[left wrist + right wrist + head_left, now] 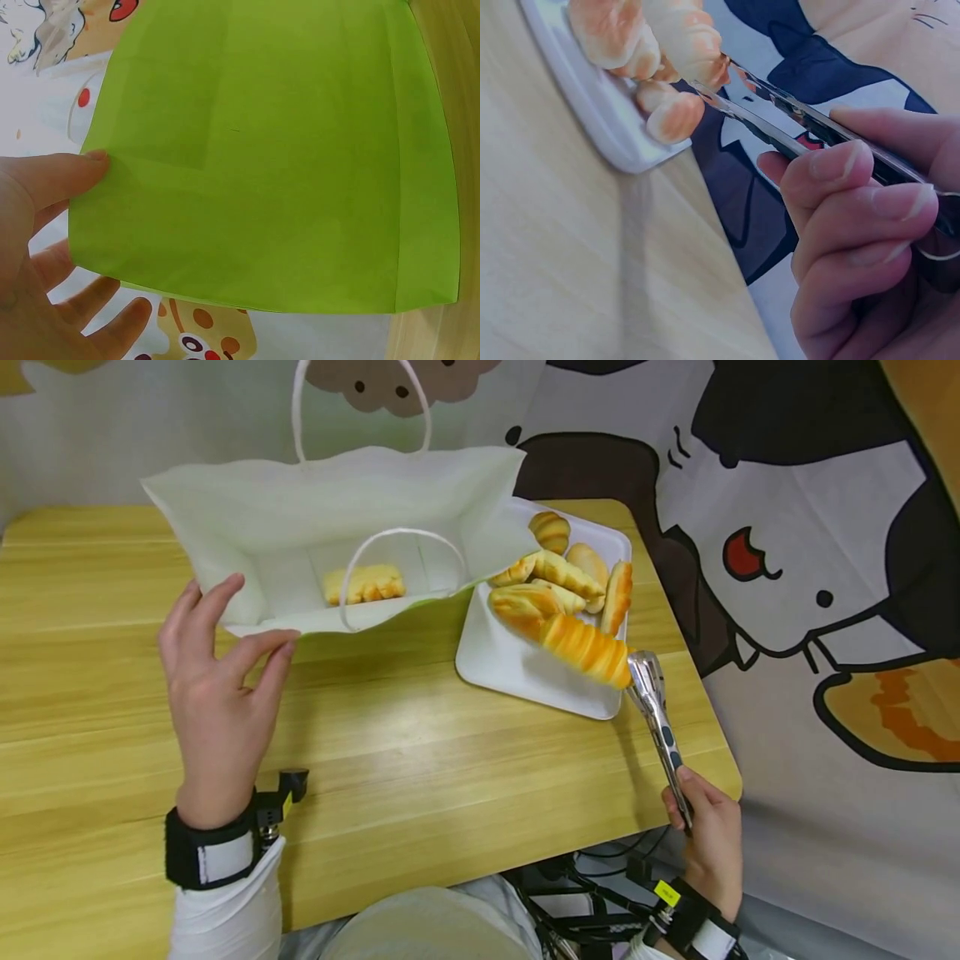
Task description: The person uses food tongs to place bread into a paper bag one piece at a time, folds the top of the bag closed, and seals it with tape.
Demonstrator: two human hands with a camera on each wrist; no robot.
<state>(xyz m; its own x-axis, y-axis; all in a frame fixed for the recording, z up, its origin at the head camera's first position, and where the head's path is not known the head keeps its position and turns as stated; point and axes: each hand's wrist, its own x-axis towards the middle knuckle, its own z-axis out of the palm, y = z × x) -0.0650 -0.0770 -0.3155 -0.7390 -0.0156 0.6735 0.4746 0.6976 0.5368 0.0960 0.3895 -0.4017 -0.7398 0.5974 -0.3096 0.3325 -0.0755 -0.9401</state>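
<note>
My left hand [225, 702] pinches the near rim of a paper bag [337, 489] between thumb and fingers. The bag is pale inside, and the left wrist view shows its green outer side [262, 172]. One yellow bread piece [382, 583] lies inside on the bottom. In my right hand [712, 839] is a pair of metal tongs [658, 718], its tips closed on the end of a ridged bread roll [588, 650]. That roll overlaps the white tray [517, 685] in the head view. Several other breads [562, 575] sit on the tray, partly hidden behind the bag.
A wooden table [390, 760] bears the bag and tray, with the tray by its right edge. White rope handles [405, 532] stand up from the bag's two sides. A cartoon-printed cloth [795, 560] hangs behind and at right. Black cables [570, 918] run below the front edge.
</note>
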